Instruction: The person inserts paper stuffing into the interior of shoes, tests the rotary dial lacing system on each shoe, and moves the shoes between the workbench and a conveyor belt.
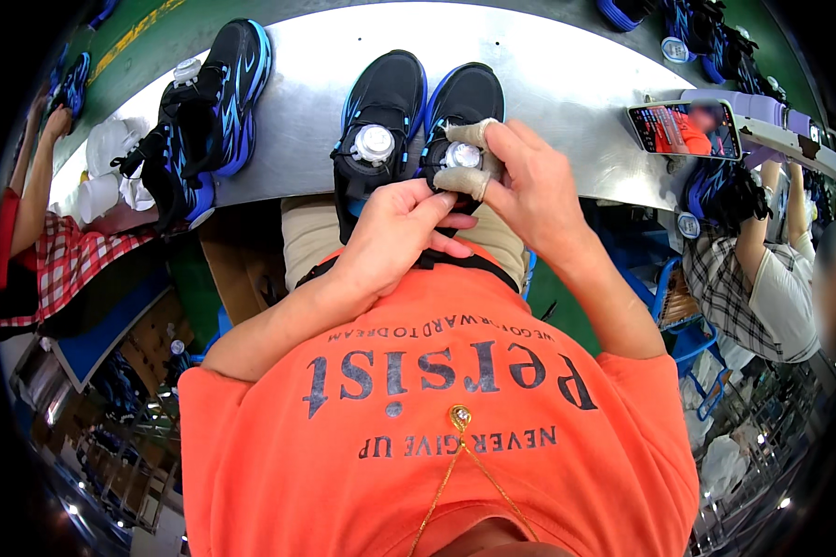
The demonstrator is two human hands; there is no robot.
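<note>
Two black sneakers with blue-purple soles stand side by side in front of me, toes pointing away. On the tongue of the left sneaker sits a white round dial. The right sneaker carries another white dial. My right hand, with pale finger covers on thumb and forefinger, closes around that second dial from the right. By the right sneaker's heel opening, my left hand has its thumb and forefinger pressed together. Whatever they pinch is hidden.
A second pair of sneakers stands to the left on the metal table, near crumpled white paper. At the right a phone is propped on a stand. Co-workers sit on both sides, and more sneakers lie far right.
</note>
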